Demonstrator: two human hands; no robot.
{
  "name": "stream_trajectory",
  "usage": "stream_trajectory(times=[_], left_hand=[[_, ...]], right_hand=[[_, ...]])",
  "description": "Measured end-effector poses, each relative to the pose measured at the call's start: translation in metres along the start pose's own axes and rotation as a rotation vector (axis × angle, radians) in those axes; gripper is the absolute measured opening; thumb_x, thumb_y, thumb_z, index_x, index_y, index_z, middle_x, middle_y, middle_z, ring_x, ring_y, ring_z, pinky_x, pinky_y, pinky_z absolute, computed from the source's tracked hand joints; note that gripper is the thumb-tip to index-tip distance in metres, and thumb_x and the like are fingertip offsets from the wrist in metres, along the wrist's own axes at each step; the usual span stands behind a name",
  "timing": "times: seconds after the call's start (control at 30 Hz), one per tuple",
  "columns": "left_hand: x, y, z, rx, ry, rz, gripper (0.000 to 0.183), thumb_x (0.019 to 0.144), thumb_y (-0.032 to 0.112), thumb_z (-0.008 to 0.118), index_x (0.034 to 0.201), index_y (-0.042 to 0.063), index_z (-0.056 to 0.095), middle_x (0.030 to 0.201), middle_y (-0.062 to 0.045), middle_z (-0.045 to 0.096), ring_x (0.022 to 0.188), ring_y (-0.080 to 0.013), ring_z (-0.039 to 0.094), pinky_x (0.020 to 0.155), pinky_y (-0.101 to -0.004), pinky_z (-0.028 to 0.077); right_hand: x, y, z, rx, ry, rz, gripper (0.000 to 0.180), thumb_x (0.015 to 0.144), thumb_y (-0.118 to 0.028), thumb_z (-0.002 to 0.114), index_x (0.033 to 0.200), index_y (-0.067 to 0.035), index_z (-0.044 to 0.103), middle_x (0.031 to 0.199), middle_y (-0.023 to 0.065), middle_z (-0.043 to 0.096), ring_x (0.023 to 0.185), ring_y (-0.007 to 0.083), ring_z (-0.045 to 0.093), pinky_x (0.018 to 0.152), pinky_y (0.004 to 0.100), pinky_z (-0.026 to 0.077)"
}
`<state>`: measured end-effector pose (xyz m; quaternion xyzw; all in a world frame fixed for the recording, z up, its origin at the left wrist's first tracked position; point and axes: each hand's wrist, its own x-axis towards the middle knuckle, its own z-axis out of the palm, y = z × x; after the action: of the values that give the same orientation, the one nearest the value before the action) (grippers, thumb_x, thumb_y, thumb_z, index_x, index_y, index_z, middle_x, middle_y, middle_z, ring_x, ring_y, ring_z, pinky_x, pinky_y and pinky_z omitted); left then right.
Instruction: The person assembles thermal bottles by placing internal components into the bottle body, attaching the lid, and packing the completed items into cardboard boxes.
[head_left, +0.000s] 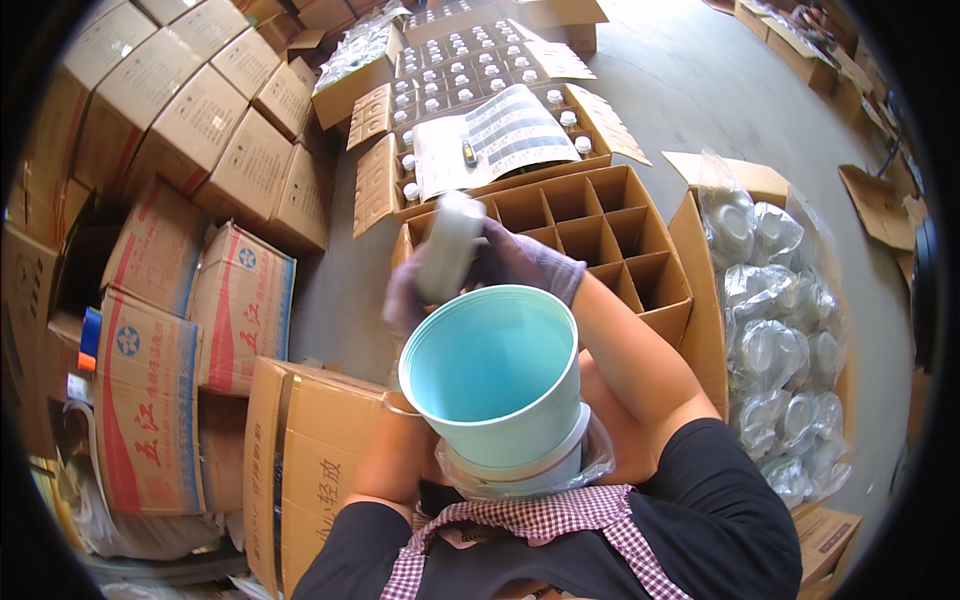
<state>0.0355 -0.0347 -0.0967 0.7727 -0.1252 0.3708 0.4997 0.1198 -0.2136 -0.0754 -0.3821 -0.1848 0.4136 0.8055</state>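
Observation:
A pale, translucent bottle or flask (448, 251), blurred by motion, is tilted in front of me. My left hand (407, 294), in a purple-grey knit glove, is shut around its lower left side. Gloved alike, my right hand (529, 256) has its fingers against the bottle's right edge; blur hides whether they grip it. Just below the hands, a turquoise plastic bucket (487, 360) sits close to my body, with clear plastic film around its base. Beyond the right hand is a cardboard carton (645, 296) with dividers; the cells in view look empty.
White-capped bottles fill divided cartons (375, 180) ahead, with a printed sheet (517, 139) and a small yellow-black object (469, 153) on top. An open carton (686, 255) at right holds film-wrapped glassware (769, 349). Closed cartons (199, 135) are stacked at left; another (330, 450) stands beside me.

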Motion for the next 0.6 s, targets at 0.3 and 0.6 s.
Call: stream_trajectory(times=[0.3, 0.6], left_hand=[[-0.091, -0.003, -0.283, 1.349, -0.013, -0.171, 0.067, 0.072, 0.010, 0.084, 0.135, 0.010, 0.061, 0.133, -0.011, 0.065, 0.124, -0.0352, 0.058, 0.110, -0.0473, 0.043], [-0.162, 0.038, -0.248, 0.727, -0.086, -0.333, 0.075, 0.091, 0.038, 0.076, 0.148, 0.000, 0.047, 0.150, -0.020, 0.047, 0.144, -0.0367, 0.039, 0.120, -0.0445, 0.032]], right_hand=[[-0.173, -0.038, 0.034, -0.845, 0.209, -0.022, 0.064, 0.096, -0.046, 0.067, 0.140, -0.001, 0.055, 0.129, 0.0121, 0.064, 0.121, 0.0232, 0.061, 0.105, 0.0372, 0.048], [-0.225, 0.056, 0.079, -1.852, 0.226, -0.011, 0.092, 0.066, -0.023, 0.080, 0.150, -0.012, 0.044, 0.158, 0.0221, 0.032, 0.149, 0.0532, 0.022, 0.125, 0.0604, 0.012]])
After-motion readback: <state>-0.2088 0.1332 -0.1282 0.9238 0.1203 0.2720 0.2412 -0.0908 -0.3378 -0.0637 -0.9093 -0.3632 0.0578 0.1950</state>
